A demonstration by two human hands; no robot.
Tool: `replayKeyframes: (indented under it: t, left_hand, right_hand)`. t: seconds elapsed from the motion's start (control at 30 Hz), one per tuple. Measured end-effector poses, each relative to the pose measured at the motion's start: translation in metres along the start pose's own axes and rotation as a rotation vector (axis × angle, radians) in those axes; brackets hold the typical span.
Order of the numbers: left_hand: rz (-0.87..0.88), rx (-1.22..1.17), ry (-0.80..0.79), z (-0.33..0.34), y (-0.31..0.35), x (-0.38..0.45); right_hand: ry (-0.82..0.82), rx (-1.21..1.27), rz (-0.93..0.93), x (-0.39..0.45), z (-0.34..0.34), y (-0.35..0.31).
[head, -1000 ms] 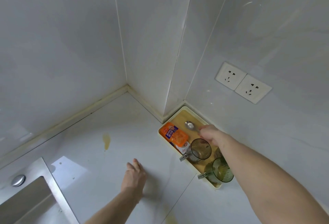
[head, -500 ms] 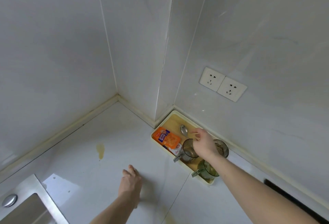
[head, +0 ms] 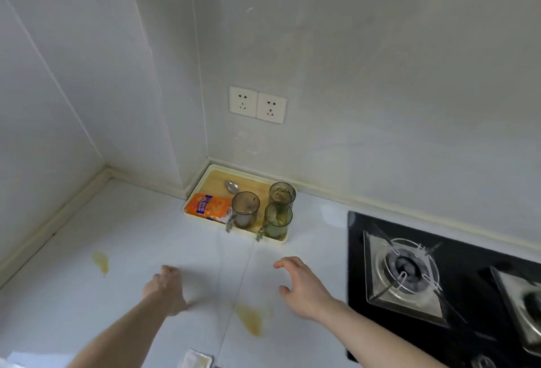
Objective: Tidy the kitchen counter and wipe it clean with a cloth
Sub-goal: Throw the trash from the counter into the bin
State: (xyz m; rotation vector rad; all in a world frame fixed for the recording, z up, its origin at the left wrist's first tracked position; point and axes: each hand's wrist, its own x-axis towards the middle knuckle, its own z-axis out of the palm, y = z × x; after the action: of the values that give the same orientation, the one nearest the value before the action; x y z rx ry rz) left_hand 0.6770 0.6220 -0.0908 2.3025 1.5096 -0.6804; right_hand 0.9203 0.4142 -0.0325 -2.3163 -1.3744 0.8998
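A cloth (head: 195,361) is seen at the near edge. Both hands, left (head: 166,290) and right (head: 304,288), are held empty over the stained counter (head: 87,294) (fingers loosely spread). Farther back, a tray (head: 191,200) is set against the wall.

My cloth (head: 196,360) is cut off by the bottom edge; the right burner (head: 524,306) runs off the frame; my left hand (head: 165,288) is blurred.

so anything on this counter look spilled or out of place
Yes. Two yellowish stains mark the white counter: a small one on the left, a larger smear between the two arms. The packet, spoon and three cups sit neatly in the tray. Neither hand holds anything.
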Motion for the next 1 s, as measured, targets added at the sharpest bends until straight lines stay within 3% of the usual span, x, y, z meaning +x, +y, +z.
replayKeyframes:
  t: [0.17, 0.47, 0.67, 1.0]
  left_hand:
    - [0.252, -0.092, 0.163, -0.01, 0.05, -0.026]
    - [0.726, -0.259, 0.213, 0.008, 0.188, -0.114]
    - [0.854, -0.26, 0.239, 0.016, 0.239, -0.15]
    - [0.915, -0.321, 0.195, 0.076, 0.34, -0.263]
  right_hand:
    - [0.056, 0.049, 0.107, -0.052, 0.004, 0.031]
    - [0.231, 0.15, 0.276, -0.14, -0.014, 0.086]
    - [0.353, 0.209, 0.324, -0.202, -0.03, 0.12]
    - [0.434, 0.232, 0.357, -0.354, -0.039, 0.216]
